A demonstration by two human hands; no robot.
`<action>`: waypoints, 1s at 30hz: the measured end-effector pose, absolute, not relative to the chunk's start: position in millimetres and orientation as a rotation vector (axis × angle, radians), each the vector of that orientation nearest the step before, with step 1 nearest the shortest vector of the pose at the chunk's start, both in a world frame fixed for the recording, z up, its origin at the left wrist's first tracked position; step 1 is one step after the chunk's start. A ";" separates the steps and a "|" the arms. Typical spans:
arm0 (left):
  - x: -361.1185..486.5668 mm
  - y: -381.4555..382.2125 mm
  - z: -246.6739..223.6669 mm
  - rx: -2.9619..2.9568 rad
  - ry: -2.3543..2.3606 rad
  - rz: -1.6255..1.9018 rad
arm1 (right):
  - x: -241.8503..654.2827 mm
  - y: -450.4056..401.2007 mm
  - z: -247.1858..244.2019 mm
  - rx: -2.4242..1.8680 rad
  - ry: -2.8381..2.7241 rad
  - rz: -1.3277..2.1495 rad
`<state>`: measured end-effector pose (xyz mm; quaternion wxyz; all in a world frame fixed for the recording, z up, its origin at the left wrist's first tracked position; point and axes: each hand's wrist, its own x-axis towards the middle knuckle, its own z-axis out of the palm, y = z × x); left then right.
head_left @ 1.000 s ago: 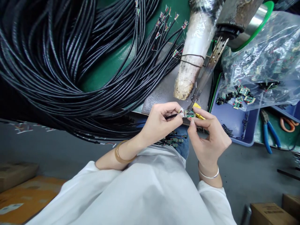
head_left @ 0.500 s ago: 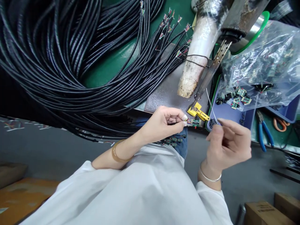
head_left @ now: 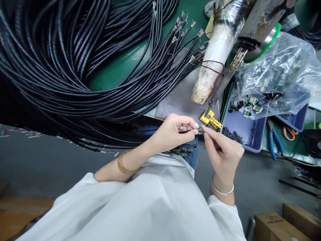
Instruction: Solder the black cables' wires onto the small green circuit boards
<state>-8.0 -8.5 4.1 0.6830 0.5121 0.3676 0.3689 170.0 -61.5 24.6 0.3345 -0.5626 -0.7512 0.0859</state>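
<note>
Pinched between the thumb and fingers of my left hand [head_left: 179, 129] are thin coloured wires [head_left: 199, 130] at a cable end. My right hand [head_left: 222, 147] meets them from the right, thumb and forefinger closed over the small circuit board, which they almost wholly cover. Just beyond my fingertips is a yellow clip-like holder [head_left: 212, 119] at the tip of a soldering iron [head_left: 224, 82]. A thin solder wire [head_left: 218, 112] hangs beside it. Below my left wrist, several wired circuit boards [head_left: 184, 150] lie by my lap.
Bundled black cables [head_left: 100, 100] with stripped ends cover the bench's left. A white wrapped tube [head_left: 207, 73] slants down beside the iron. To the right are a purple tray [head_left: 259, 142] with small black parts, a plastic bag [head_left: 281, 70] of boards, blue-handled pliers [head_left: 272, 142] and orange-handled scissors [head_left: 289, 133].
My right hand has moved left from beside the tray to the wires at my left fingertips, closing over the circuit board. My left hand keeps its hold. The view has shifted slightly.
</note>
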 end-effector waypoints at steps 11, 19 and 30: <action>-8.0 -6.5 0.0 1.201 0.822 0.827 | 175.0 -61.3 25.6 -1.431 -1.986 0.291; -5.9 -8.9 -3.2 1.264 0.844 0.807 | 172.8 -60.1 23.7 -1.445 -1.991 0.276; -6.8 -6.3 -4.8 1.158 0.813 0.780 | 179.5 -57.8 17.7 -1.348 -2.184 0.083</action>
